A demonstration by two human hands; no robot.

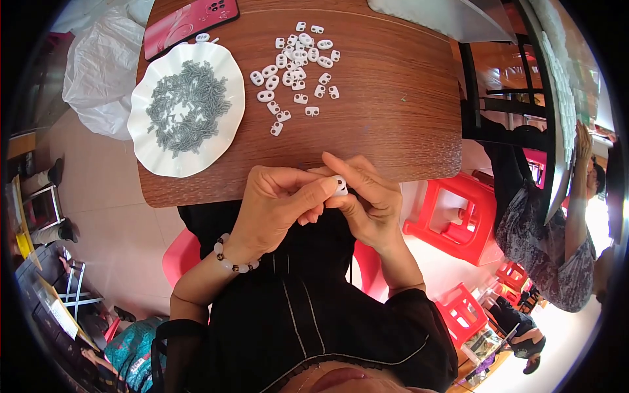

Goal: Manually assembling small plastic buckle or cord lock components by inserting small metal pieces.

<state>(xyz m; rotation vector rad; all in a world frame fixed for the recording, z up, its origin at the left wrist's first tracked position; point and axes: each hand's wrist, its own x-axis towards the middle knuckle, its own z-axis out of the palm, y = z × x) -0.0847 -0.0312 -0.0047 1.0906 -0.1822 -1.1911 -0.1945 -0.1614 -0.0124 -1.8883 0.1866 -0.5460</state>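
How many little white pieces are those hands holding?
1 that I can see: the white piece between the left hand and right hand. Fingers could hide more.

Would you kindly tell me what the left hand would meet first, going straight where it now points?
The left hand would likely meet the small white plastic piece, then the right hand; depth is unclear.

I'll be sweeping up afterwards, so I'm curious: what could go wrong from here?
The small white piece is pinched in the fingertips of the left hand and right hand, near the front edge of the table; a slip might drop it off.

The white plate seems to jut past the table's left edge, so a knock could spill its grey pieces.

The scattered white pieces lie loose and might get brushed away.
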